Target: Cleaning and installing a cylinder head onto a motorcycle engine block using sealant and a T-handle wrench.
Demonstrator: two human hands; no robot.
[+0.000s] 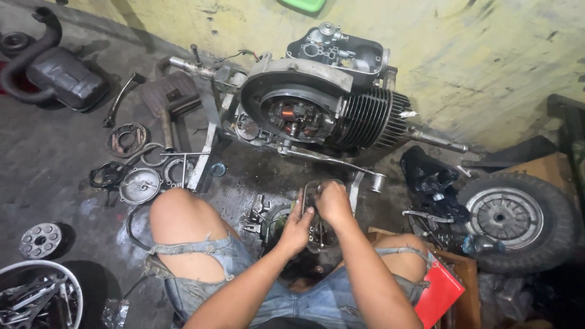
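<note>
The metal part [314, 210] sits between the person's knees, low over the oily floor [61, 164], just in front of the big engine [317, 106] that stands against the yellow wall [475, 55].

Going by size, the engine is the largest worry. It rests on its frame with the finned cylinder [368, 119] and bare copper coils open to the room, and a knock from a knee could, I judge, tip or scuff it. To the right lies a small wheel [518, 219] with its tyre on, well apart from the hands. A round tub of tools [36, 295] sits at the lower left, and loose round covers and rings [137, 180] are strewn beside the left knee; any small piece dropped there could get lost among them.

The left hand [297, 231] is closed around the lower edge of the part. The right hand [334, 201] is curled over its top rim, fingers pressed tight on it. Both grips look firm, but the floor is greasy and the part likely is too, so a slip seems the nearest risk: it could drop onto the parts below or pinch a finger against them.
</note>
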